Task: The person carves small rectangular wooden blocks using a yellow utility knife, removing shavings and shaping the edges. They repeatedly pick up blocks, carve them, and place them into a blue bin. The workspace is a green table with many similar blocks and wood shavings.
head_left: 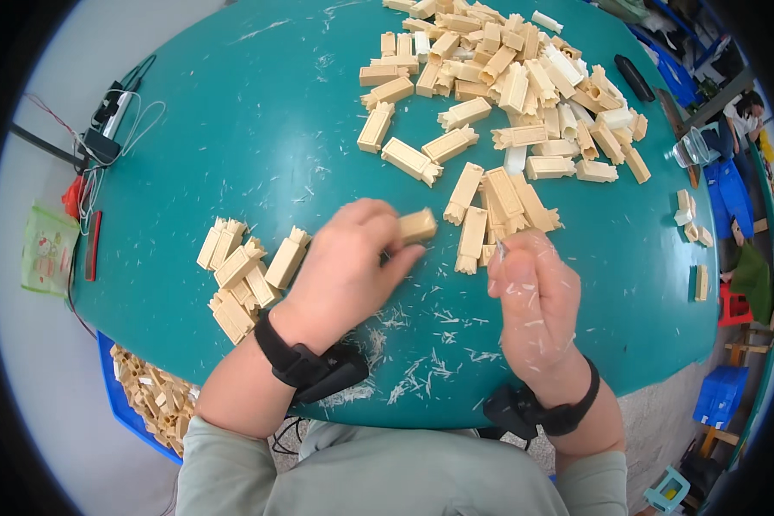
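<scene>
My left hand (353,258) is closed with a beige block-shaped plastic piece (419,225) pinched between thumb and fingers. To the right, my right hand (537,297) is a fist around a small tool with a thin greyish tip (501,249); the rest of it is hidden in the palm. Just beyond that fist lies a small group of beige pieces (473,236) with notched ends. Another small pile of the same pieces (242,273) rests left of my left wrist. Thin pale shavings (430,365) are scattered between my forearms.
A large heap of beige and white pieces (516,77) covers the far right of the green table (258,112). A glass jar (692,148) stands at the right edge. A power strip (112,120) is at the left. Below the table's left edge is a blue bin (119,411) of pieces.
</scene>
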`<state>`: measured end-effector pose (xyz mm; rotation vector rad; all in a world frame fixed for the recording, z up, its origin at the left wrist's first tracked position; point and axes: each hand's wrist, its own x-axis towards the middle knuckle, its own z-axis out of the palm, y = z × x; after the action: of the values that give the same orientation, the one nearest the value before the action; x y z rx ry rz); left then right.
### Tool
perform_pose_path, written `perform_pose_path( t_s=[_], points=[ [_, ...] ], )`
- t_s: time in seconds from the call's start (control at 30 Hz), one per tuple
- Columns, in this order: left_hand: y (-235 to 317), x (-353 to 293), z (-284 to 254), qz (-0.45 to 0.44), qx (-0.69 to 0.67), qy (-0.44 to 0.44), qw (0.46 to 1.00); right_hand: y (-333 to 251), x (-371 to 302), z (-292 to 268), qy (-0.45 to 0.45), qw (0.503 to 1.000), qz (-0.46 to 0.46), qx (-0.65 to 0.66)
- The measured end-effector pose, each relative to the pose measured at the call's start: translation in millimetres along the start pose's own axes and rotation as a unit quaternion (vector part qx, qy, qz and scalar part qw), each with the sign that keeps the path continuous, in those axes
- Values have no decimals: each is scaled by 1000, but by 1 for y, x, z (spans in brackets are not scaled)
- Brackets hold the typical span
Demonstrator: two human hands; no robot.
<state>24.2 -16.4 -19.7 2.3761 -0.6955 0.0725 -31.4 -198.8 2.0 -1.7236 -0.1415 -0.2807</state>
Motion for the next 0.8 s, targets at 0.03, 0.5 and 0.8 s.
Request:
perform_pose_path(
  t_s=[0.03, 0.5, 0.8],
  points=[
    [2, -1, -5, -74, -4, -24, 997, -1, 0, 0, -7, 1000, 6, -9],
    [21, -32, -8, 15, -549, -27, 835, -3, 1, 2, -94, 992, -34, -72],
    [26, -30, -10, -21, -577, 42, 816, -3, -1, 4, -102, 994, -17, -43]
  ],
)
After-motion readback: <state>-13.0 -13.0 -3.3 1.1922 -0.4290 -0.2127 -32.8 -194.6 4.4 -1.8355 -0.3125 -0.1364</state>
